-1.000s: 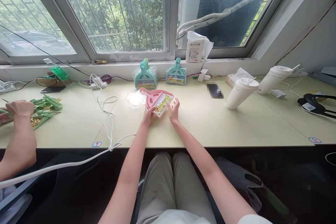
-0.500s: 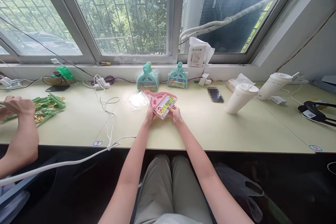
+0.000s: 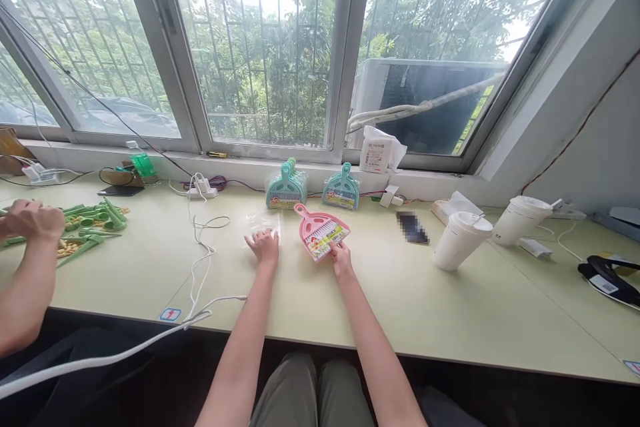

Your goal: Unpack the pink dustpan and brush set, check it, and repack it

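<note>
The right hand (image 3: 341, 256) pinches the near edge of a pink dustpan and brush set (image 3: 321, 233), with the fingers closed on its paper label. The set lies on the pale green table (image 3: 400, 293), and its handle points away toward the window. The left hand (image 3: 264, 244) rests flat on a clear plastic bag (image 3: 263, 221), with the fingers spread a little apart. The bag lies just to the left of the pink set. Behind them, two bunches of teal dustpan sets (image 3: 287, 185) lean up against the window ledge. A white cable (image 3: 200, 240) runs across the table to the left of the hands. To the right stand two white cups with lids (image 3: 461, 240). Far to the left, another person's hand (image 3: 33, 219) is beside a heap of green plastic pieces (image 3: 93, 220).
</note>
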Action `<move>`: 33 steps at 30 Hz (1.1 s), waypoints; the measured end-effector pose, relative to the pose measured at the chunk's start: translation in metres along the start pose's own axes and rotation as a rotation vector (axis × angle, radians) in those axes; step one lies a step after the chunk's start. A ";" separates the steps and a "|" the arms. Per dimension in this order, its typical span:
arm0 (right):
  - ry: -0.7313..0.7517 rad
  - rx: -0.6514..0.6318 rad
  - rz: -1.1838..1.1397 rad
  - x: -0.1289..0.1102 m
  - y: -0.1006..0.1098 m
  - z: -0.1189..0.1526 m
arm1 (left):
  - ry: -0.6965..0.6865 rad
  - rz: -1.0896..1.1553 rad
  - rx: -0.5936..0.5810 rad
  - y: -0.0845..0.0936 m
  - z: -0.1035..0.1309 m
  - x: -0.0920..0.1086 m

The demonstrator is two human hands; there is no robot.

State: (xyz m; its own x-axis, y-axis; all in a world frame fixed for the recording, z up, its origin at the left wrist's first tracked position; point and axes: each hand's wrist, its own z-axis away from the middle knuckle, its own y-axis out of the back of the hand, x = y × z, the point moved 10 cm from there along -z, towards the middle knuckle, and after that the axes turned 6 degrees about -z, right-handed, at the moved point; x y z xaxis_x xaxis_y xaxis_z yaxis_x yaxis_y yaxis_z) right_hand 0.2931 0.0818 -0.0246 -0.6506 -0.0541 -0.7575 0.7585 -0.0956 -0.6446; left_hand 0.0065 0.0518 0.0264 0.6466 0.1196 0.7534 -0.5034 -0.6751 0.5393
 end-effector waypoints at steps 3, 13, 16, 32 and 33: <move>-0.017 -0.024 0.037 0.002 -0.005 0.002 | -0.110 -0.092 -0.092 -0.010 0.007 0.009; -0.084 -0.010 0.177 0.008 0.002 0.000 | -0.192 0.167 -0.408 -0.046 0.015 0.026; -0.110 0.012 0.215 0.007 0.010 -0.001 | -0.052 0.207 -0.337 -0.040 0.006 0.008; -0.098 -0.115 0.282 0.004 -0.012 0.011 | -0.524 -0.003 -0.196 -0.016 0.030 0.070; -0.082 -0.106 0.282 0.003 -0.012 0.012 | -0.581 -0.018 -0.200 -0.017 0.034 0.077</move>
State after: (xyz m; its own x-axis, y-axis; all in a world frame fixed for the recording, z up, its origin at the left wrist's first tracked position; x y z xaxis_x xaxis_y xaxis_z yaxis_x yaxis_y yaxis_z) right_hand 0.2813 0.0710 -0.0182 -0.4111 -0.1440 -0.9001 0.9066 0.0381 -0.4202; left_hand 0.0849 0.0476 0.0623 0.8344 -0.3250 0.4452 -0.5508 -0.5205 0.6524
